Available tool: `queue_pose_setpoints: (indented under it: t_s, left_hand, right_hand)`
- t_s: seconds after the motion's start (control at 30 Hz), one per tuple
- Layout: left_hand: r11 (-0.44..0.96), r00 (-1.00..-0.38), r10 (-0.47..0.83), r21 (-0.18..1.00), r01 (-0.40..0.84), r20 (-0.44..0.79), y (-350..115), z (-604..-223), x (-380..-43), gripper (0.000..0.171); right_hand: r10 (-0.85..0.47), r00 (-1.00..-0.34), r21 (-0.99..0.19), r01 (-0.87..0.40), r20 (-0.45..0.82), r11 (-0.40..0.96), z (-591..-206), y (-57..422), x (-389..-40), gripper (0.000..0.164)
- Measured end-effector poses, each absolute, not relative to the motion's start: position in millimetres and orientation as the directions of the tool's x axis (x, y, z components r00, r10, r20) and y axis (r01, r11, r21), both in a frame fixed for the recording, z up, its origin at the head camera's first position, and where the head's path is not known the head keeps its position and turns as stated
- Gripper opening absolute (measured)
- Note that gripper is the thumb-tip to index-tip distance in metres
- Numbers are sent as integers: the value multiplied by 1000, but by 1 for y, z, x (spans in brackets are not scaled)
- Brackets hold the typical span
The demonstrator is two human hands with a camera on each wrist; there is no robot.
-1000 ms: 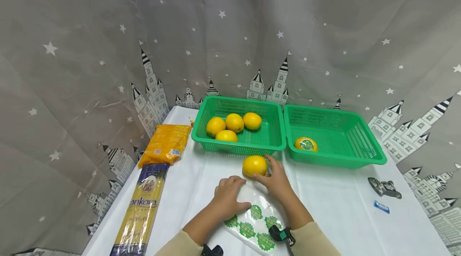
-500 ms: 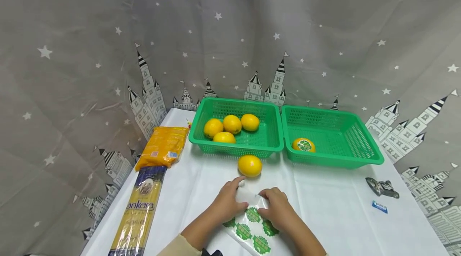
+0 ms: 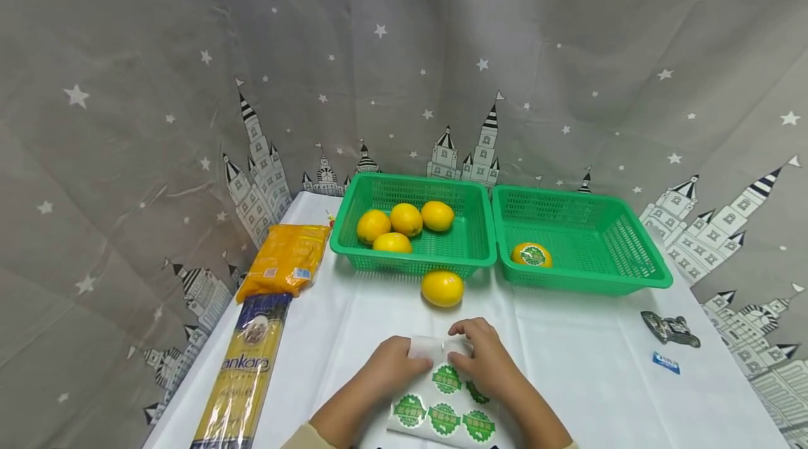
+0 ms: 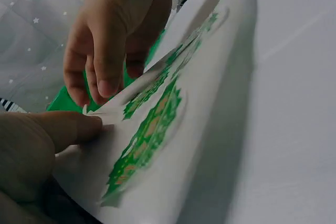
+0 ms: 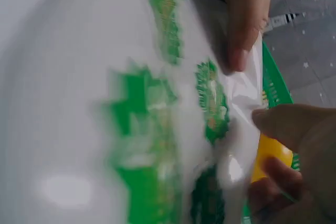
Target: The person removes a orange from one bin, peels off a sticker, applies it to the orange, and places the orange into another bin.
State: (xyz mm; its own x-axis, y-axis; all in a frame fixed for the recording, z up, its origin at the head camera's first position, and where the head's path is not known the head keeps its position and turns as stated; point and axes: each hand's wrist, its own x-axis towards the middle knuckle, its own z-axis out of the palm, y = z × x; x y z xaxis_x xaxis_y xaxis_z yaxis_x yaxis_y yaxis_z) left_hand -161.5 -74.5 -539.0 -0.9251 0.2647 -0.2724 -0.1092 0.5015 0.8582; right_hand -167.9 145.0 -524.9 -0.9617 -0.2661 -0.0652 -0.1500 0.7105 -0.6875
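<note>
A white sheet of green, jagged-edged round stickers [image 3: 444,419] is lifted between my hands. My left hand [image 3: 390,365] pinches its upper left edge, thumb on the sticker side, as the left wrist view also shows. My right hand [image 3: 486,361] is at the upper right edge, thumb and fingers spread apart; in the right wrist view the thumb [image 5: 286,121] overlaps the sheet's margin. Beyond the sheet, a yellow lemon [image 3: 442,288] lies on the white cloth before the baskets.
The left green basket [image 3: 429,265] holds several lemons [image 3: 406,219]. A stickered lemon [image 3: 532,255] sits in the right green basket [image 3: 587,280]. Pasta [image 3: 243,365] and an orange packet [image 3: 287,259] lie left; a dark metallic object [image 3: 670,329] and small blue packet [image 3: 665,363] lie right.
My right hand has left the lemon and come back to the sticker sheet. The sheet has tilted up toward me. The lemon has shifted slightly and lies free.
</note>
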Motion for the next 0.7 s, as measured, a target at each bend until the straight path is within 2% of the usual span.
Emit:
queue_pose_setpoints:
  t_s: [0.1,0.23,0.4,0.53,0.7]
  left_hand:
    - [426,-917,248,885,-186,-312,-78,-539,-163,24]
    - [266,-880,295,916,-299,-373,-80,-541,-163,33]
    - [186,-842,377,922,-340,-386,-78,-548,-157,34]
    - [168,-843,391,929,-329,-369,-78,-550,-155,31]
    - [204,-859,368,932,-299,-356,-80,-550,-155,30]
  right_hand:
    - [-267,-962,-670,-164,-54,724,-520,140,-162,27]
    - [-321,-943,-639,-195,-87,745,-517,135,-153,31]
    - [-310,-942,-609,-172,-129,774,-520,133,-145,41]
    - [-297,-948,-608,-170,-114,776,-518,133,-142,34]
    - [-314,-946,-611,-202,-81,766,-515,130,-138,12]
